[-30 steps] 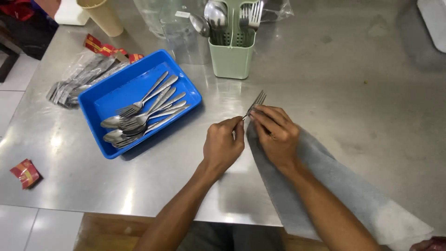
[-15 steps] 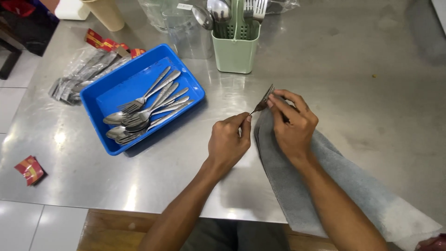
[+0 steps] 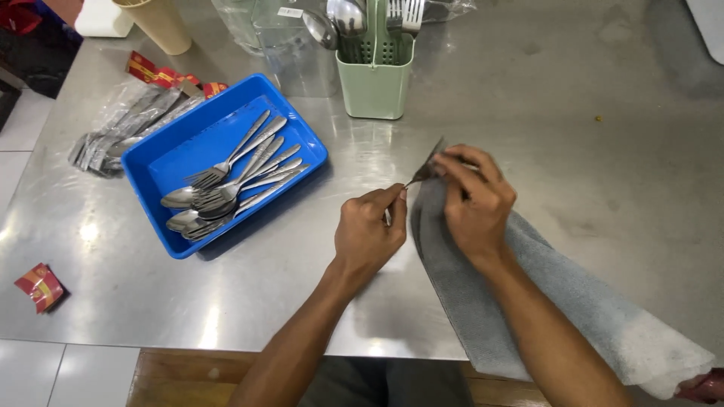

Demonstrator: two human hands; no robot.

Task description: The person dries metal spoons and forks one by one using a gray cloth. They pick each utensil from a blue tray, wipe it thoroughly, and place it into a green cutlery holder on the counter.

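Both hands (image 3: 422, 211) on fork (image 3: 427, 163), cloth (image 3: 558, 294) beneath.

Fork (image 3: 427, 164): your polished metal
Cloth (image 3: 558, 286): your grey matt weave
Tray (image 3: 162, 162): glossy blue plastic
Table (image 3: 603, 136): brushed steel, smudged

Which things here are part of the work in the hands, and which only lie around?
In use:
left hand
right hand
fork
grey cloth
blue tray of cutlery
green cutlery holder

Lying about:
red wrappers
beige cup
bagged cutlery
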